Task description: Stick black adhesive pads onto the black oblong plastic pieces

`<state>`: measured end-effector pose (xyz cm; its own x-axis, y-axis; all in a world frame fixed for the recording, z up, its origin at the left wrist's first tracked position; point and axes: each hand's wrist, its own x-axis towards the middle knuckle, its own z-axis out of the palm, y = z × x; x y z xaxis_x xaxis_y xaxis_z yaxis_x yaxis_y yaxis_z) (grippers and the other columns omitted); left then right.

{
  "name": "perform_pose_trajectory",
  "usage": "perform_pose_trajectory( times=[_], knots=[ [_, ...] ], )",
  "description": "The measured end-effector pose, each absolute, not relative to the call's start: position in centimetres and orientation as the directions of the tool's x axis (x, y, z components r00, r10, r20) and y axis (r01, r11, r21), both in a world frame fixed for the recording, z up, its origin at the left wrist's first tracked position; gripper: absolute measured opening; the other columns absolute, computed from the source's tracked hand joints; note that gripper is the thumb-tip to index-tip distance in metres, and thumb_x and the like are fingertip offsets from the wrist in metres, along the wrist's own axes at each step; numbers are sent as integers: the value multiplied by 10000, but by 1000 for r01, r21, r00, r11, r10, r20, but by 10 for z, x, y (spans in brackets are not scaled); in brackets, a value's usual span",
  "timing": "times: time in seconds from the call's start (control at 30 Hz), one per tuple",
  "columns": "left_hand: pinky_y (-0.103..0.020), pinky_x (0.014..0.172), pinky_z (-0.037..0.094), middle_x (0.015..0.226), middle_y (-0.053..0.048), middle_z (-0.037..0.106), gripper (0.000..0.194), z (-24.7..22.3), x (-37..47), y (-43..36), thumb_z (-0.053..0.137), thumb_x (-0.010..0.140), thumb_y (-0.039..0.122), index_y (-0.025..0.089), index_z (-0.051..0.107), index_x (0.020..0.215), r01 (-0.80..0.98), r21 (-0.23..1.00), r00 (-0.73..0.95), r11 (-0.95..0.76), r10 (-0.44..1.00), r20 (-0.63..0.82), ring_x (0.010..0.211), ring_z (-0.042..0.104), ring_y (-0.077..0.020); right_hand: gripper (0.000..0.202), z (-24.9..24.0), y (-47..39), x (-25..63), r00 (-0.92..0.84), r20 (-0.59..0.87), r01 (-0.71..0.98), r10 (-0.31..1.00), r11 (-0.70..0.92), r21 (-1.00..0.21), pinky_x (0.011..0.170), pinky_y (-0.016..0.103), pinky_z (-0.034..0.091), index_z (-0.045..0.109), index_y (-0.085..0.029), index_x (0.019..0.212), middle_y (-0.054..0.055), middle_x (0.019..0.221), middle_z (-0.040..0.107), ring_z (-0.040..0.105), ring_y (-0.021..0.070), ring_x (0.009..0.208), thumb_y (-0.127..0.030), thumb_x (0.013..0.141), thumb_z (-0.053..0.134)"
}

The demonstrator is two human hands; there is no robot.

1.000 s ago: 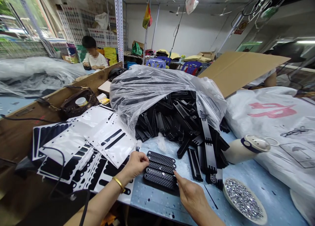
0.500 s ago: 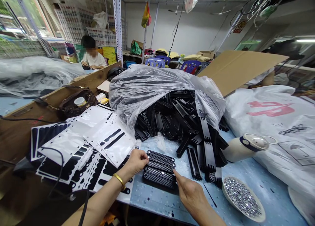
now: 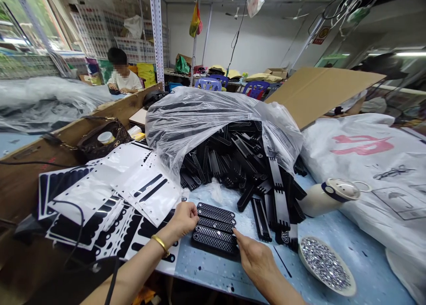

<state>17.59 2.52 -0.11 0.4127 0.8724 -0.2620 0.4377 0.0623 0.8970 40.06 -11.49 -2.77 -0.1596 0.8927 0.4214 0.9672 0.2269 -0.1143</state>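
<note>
A row of black bar-shaped pieces (image 3: 215,226) with a crosshatched top and small silver dots lies side by side on the blue table (image 3: 199,269). At its left end is my left hand (image 3: 181,220), thumb and fingertips pinched together; anything between them is hidden. My right hand (image 3: 256,255) rests with outstretched fingers against the right end of the row, fingertips touching it. Behind them, many similar black pieces (image 3: 248,158) spill from a clear plastic bag (image 3: 206,103). To the right, a white bowl (image 3: 349,291) holds small shiny silver pieces (image 3: 324,263).
White sheets with black strips (image 3: 133,181) lie piled at the left, beside a brown handbag (image 3: 96,141). A cream bottle (image 3: 321,201) lies tilted at the right, near a large white sack (image 3: 359,158). A thin black stick (image 3: 282,261) is near my right hand. Another person (image 3: 123,76) sits far left.
The whole view has shifted slightly, with everything a little further left. Both hands keep their places at the ends of the row of black pieces.
</note>
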Motion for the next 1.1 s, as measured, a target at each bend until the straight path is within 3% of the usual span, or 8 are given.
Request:
perform_pose_trajectory(
  times=[0.1, 0.2, 0.27, 0.37, 0.47, 0.7, 0.93, 1.1],
  knots=[
    [-224, 520, 331, 484, 57, 472, 143, 3, 173, 18, 563, 693, 65, 163, 547, 590, 462, 883, 417, -85, 899, -132, 503, 479, -114, 365, -15, -114, 394, -126, 471, 964, 873, 219, -149, 539, 235, 516, 716, -124, 1074, 92, 739, 753, 704, 180, 581, -163, 943, 377],
    [-266, 657, 414, 620, -3, 619, 126, 10, 171, 5, 554, 763, 100, 164, 647, 706, 441, 859, 516, -261, 856, -5, 650, 586, -159, 339, -4, -113, 381, -116, 442, 957, 889, 219, -190, 549, 231, 492, 725, -135, 1020, 65, 668, 707, 686, 168, 574, -171, 948, 396],
    [-296, 730, 449, 757, -57, 697, 153, 15, 174, -3, 540, 801, 119, 162, 687, 785, 450, 772, 633, -448, 770, 78, 755, 639, -196, 318, -1, -110, 372, -121, 404, 954, 907, 218, -205, 544, 231, 474, 734, -153, 970, 51, 652, 685, 676, 166, 572, -172, 938, 418],
    [-327, 738, 488, 838, -111, 718, 189, 21, 183, -9, 515, 864, 180, 142, 697, 828, 532, 536, 739, -655, 668, 83, 806, 670, -238, 312, 0, -100, 362, -111, 355, 954, 928, 200, -223, 565, 239, 462, 738, -170, 935, 62, 705, 700, 683, 175, 619, -144, 910, 428],
    [-341, 736, 511, 848, -118, 724, 218, 24, 193, -9, 507, 892, 213, 134, 702, 834, 593, 422, 746, -685, 665, 32, 813, 685, -251, 323, 0, -87, 358, -83, 293, 954, 953, 160, -252, 595, 236, 450, 740, -197, 952, 63, 756, 719, 684, 172, 664, -125, 896, 431],
    [-340, 700, 520, 835, -121, 738, 211, 20, 201, -3, 499, 856, 119, 129, 709, 843, 586, 401, 762, -704, 647, 22, 784, 702, -261, 261, 7, -65, 351, -42, 111, 934, 993, 78, -349, 642, 233, 428, 746, -244, 869, 28, 772, 748, 672, 167, 715, -144, 854, 505],
    [-330, 683, 512, 793, -97, 704, 238, 18, 178, -11, 445, 905, 135, 139, 659, 799, 550, 408, 765, -729, 636, 103, 760, 685, -240, 298, 13, -81, 371, 87, 21, 890, 996, -68, -451, 688, 266, 471, 747, -223, 877, 46, 797, 756, 691, 189, 742, -224, 882, 449],
    [-331, 611, 508, 712, -78, 674, 229, 7, 167, -16, 469, 885, 125, 152, 631, 726, 513, 377, 768, -771, 609, 200, 682, 669, -239, 261, 10, -102, 373, 139, -36, 863, 990, -138, -486, 678, 267, 485, 770, -222, 786, 48, 770, 758, 701, 192, 736, -223, 803, 510]
  ],
)
